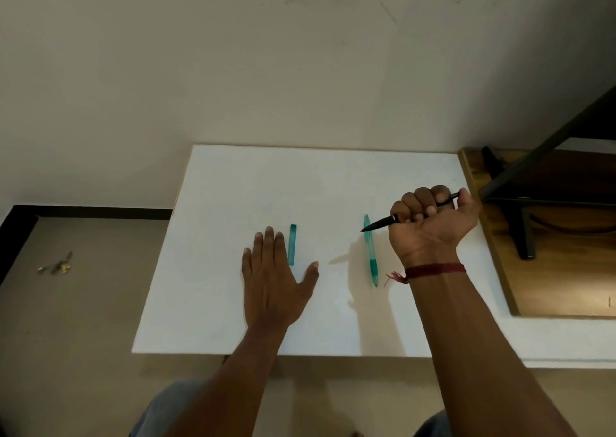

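My right hand [433, 220] is raised above the white table [233, 176] and grips a black pen [380, 224] in a fist, its tip pointing left. Just under that tip lies a teal pen [371, 253], lengthwise on the table. My left hand [273, 273] lies flat on the table, palm down, fingers straight. A teal pen cap [292, 244] lies right beside its index finger; whether they touch I cannot tell.
A wooden surface [550, 270] with a black metal frame [520, 183] adjoins the table on the right. A wall rises behind the table. Small bits of debris [55, 265] lie on the floor to the left. My knees show below the table's front edge.
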